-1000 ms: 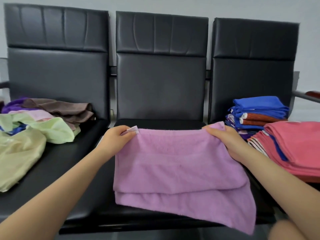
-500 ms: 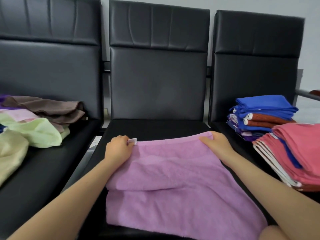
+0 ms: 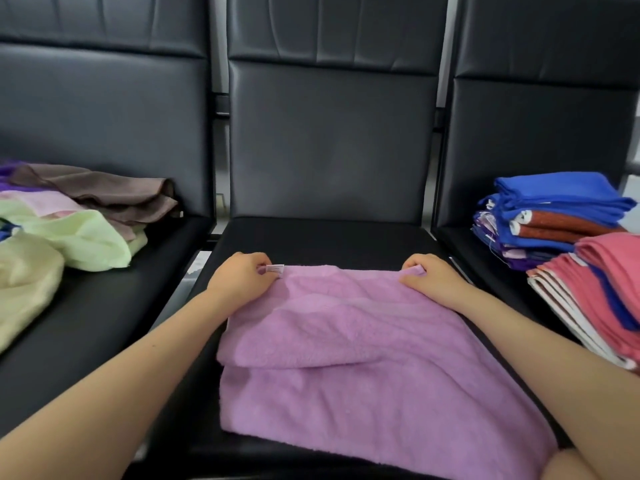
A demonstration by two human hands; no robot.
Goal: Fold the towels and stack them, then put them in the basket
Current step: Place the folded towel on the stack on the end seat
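I count three black seats in a row, and the middle seat carries the one towel I am working: a single lilac towel lying flat on the cushion, doubled over so that its upper layer stops short and a strip of the lower layer shows toward me. Two hands are on it, one at each far corner. My left hand has its fingers curled and pinches the far left corner, right beside the one small white label sewn there. My right hand has its fingers curled over the far right corner, thumb laid on top of the cloth, holding that edge down on the seat. On the left seat lies a loose unfolded heap; I can make out a brown towel at the back, a pale pink towel under it, a light green towel in front, a cream towel nearest me, and a sliver of purple at the far edge, so about five, though the heap hides how many there are underneath. On the right seat I count two folded stacks: a far stack of blue, rust-orange and purple pieces, and touching it, closer to me, a near stack mostly coral pink with a blue piece tucked in. I cannot count the layers in either stack exactly.
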